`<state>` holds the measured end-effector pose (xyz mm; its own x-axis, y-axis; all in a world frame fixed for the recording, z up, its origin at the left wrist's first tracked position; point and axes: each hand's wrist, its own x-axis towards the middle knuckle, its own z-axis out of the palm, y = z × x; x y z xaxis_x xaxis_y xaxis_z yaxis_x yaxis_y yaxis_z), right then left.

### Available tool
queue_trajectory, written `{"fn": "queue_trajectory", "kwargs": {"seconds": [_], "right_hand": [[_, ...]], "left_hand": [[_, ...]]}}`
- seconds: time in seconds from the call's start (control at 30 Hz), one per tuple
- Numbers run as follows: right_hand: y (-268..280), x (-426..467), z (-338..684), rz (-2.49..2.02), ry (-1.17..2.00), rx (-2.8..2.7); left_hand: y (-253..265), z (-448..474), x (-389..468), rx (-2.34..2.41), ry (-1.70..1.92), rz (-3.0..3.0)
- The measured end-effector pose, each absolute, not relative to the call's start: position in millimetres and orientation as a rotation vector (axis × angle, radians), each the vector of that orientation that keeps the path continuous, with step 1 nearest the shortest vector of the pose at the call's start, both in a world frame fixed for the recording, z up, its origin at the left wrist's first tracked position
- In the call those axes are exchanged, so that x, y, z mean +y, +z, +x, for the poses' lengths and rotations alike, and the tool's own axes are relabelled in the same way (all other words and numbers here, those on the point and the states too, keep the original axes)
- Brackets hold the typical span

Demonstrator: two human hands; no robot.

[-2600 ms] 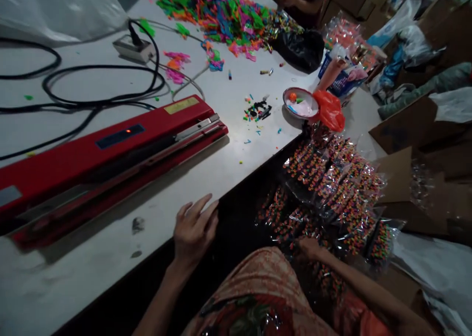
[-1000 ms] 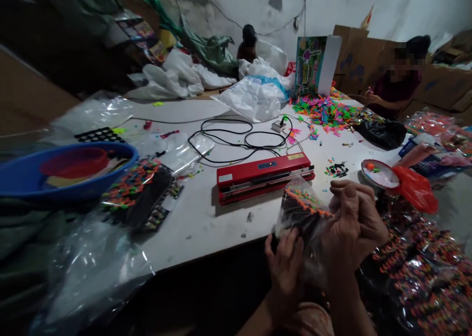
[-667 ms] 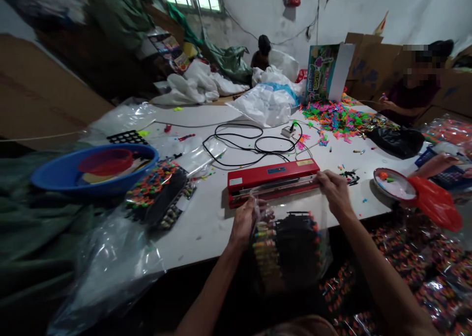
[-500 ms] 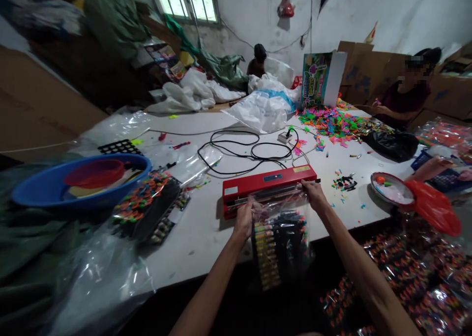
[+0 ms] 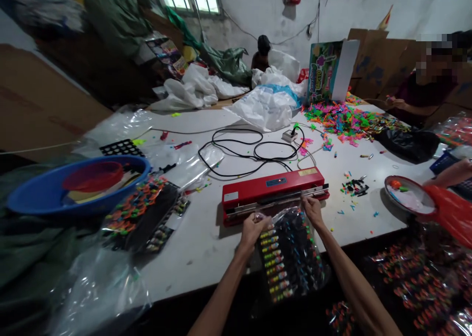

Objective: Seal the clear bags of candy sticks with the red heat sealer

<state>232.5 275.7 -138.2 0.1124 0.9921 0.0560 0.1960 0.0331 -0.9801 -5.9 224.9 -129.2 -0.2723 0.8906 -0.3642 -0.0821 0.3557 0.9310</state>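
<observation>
In front of me hangs a clear plastic bag (image 5: pixel 293 257) packed with rows of small colourful pieces on black backing. My left hand (image 5: pixel 254 234) is closed on its top left corner. At the top right corner my right hand (image 5: pixel 312 212) is closed with fingertips pinched, close to the front bar of a red heat sealer (image 5: pixel 254 184). The sealer lies on the white table just beyond the bag, its small display lit. The bag's lower end hangs past the table edge.
A black cord (image 5: pixel 236 174) coils behind the sealer. On the left stand a blue basin (image 5: pixel 22 193) and another filled bag (image 5: pixel 147 218). To the right are loose black pieces (image 5: pixel 356 187), a plate (image 5: pixel 424 206) and a colourful heap (image 5: pixel 342 122). Two other people sit beyond.
The bag's top edge has come away from the sealer towards me. Both hands have moved down and nearer, and more of the bag's face shows. The view has shifted slightly.
</observation>
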Motion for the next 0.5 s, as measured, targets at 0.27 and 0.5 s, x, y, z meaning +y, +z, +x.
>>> {"fn": "queue_trajectory", "kwargs": {"seconds": [0.27, 0.5], "right_hand": [[-148, 270, 243, -1.516, 1.181, -1.175], [-140, 289, 222, -2.27, 0.737, -1.114]], "left_hand": [[-146, 4, 240, 1.666, 1.308, 0.606], [-154, -1, 237, 2.04, 1.207, 0.662]]}}
